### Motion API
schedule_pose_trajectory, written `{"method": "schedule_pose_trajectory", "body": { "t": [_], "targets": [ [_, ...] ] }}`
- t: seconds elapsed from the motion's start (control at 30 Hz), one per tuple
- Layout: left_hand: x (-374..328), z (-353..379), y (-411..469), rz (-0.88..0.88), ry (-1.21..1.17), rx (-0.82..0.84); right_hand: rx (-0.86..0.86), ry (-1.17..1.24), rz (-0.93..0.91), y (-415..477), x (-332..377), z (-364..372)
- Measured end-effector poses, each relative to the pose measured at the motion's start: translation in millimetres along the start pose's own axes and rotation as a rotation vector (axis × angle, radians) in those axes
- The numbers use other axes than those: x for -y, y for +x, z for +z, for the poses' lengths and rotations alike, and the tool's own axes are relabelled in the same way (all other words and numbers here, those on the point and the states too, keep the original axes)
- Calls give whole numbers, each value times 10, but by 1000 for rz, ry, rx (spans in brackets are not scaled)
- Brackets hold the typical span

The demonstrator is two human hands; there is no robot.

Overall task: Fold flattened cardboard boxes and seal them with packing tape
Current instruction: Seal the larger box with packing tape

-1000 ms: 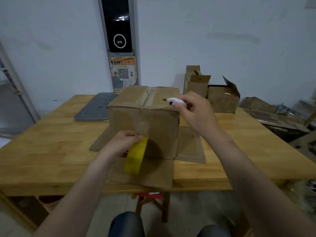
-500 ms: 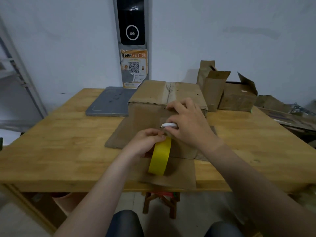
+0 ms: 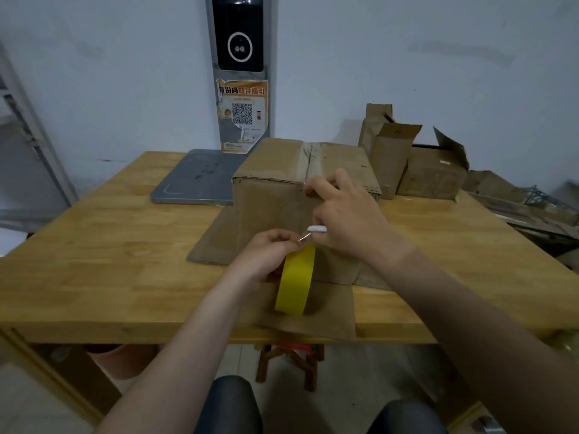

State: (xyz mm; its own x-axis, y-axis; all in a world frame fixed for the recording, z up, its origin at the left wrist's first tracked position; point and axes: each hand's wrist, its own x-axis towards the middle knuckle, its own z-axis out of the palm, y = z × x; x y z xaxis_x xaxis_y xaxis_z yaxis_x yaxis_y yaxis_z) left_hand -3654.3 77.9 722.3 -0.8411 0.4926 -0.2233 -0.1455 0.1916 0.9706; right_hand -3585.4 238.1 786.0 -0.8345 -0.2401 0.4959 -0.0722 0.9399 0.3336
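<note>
Wooden table [image 3: 109, 261], box [image 3: 269, 202] — left hand [image 3: 266, 255] grips tape roll [image 3: 296, 280], right hand [image 3: 347, 220] pinches cutter [image 3: 317, 228].

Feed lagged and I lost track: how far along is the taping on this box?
Done: the box stands folded, top flaps closed, with what looks like tape along the seam. In hand: the left hand holds the yellow tape roll at the near face; the right hand holds a white cutter at the tape, apparently to cut it. Left: the lower flaps lie splayed on the table, unsealed.
</note>
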Motion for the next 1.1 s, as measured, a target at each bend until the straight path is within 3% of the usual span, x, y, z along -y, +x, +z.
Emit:
{"method": "schedule_pose_trajectory", "body": {
  "t": [0.23, 0.6, 0.7, 0.8, 1.1],
  "targets": [
    [-34, -24, -75, 4, 45, -8, 29, 37, -72, -125, -112, -73],
    [-62, 2, -222, 44, 161, -115, 171, 307, 38, -289, -231, -170],
    [-51, -4, -276, 52, 161, -115, 114, 367, 52, -471, -253, -194],
    [-41, 10, -263, 66, 185, -135, 95, 351, 138, -719, -309, -221],
    [-50, 135, -127, 123, 317, -172, 294, 274, 535, -1327, -692, 175]
  ]
}}
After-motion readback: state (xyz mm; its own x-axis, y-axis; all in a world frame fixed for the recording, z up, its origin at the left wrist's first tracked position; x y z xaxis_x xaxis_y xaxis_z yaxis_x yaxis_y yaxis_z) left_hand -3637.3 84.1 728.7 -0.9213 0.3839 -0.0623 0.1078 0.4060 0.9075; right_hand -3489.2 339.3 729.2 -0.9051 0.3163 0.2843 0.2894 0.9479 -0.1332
